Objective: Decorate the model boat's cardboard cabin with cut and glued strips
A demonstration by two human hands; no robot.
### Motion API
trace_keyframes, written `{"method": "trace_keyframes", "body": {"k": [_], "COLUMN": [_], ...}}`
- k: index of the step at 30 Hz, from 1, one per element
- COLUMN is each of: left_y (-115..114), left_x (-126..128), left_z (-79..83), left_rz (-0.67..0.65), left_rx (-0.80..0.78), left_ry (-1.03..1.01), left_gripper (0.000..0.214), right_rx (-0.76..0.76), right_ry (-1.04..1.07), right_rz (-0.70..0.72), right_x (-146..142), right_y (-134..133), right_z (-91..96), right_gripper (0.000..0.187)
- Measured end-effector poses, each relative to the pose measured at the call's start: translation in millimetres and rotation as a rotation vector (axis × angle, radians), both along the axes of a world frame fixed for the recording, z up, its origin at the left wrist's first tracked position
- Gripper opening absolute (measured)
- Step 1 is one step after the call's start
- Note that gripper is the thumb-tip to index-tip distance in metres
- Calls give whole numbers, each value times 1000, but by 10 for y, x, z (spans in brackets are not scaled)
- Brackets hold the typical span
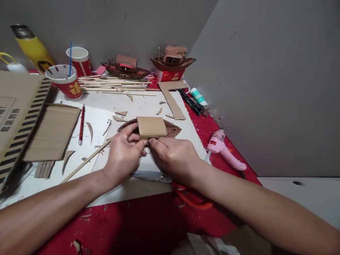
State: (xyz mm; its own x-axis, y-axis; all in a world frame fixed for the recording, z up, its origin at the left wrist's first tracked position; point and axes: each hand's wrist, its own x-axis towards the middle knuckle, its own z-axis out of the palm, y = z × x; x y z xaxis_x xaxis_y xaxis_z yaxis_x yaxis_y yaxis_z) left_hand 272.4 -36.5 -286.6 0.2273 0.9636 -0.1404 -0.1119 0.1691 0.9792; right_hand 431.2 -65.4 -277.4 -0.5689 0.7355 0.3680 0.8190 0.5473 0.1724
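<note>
A small brown model boat [174, 131] of cardboard lies on the white sheet, with a tan curved cardboard cabin roof [152, 126] over its middle. My left hand [123, 148] grips the boat's near left side, its thumb at the lower edge and its fingers along the hull. My right hand [175, 154] is closed at the near edge just below the roof, thumb and forefinger pressed together next to the left thumb. Whatever sits between the right fingertips is hidden. Scissors [191, 203] with orange handles lie beneath my right hand.
Two finished-looking model boats [127, 67] stand at the back beside thin wooden sticks [114, 84] and paper cups [65, 83]. A pink glue gun [225, 150] lies on the right. Cardboard sheets [51, 131], a red pencil [82, 125] and scraps are at left. A grey wall [260, 88] bounds the right.
</note>
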Motion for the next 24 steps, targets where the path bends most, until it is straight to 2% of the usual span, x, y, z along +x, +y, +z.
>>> {"method": "trace_keyframes", "body": {"k": [5, 10, 13, 18, 24], "left_y": [44, 65, 65, 61, 56], "left_x": [3, 13, 9, 0, 10], "left_z": [17, 44, 25, 6, 53], "left_rz": [24, 24, 16, 10, 13], "left_rx": [-13, -19, 14, 27, -29], "left_ry": [-2, -19, -22, 3, -12], "left_gripper": [49, 40, 39, 39, 43], "right_rx": [17, 23, 20, -38, -141], "right_ry": [-1, 174, 166, 60, 140], "right_rz": [-2, 56, 74, 23, -5], "right_x": [28, 107, 118, 115, 96], "right_y": [-32, -195, -238, -151, -89], "right_z": [-40, -56, -49, -88, -133], "right_gripper": [22, 29, 29, 35, 35]}}
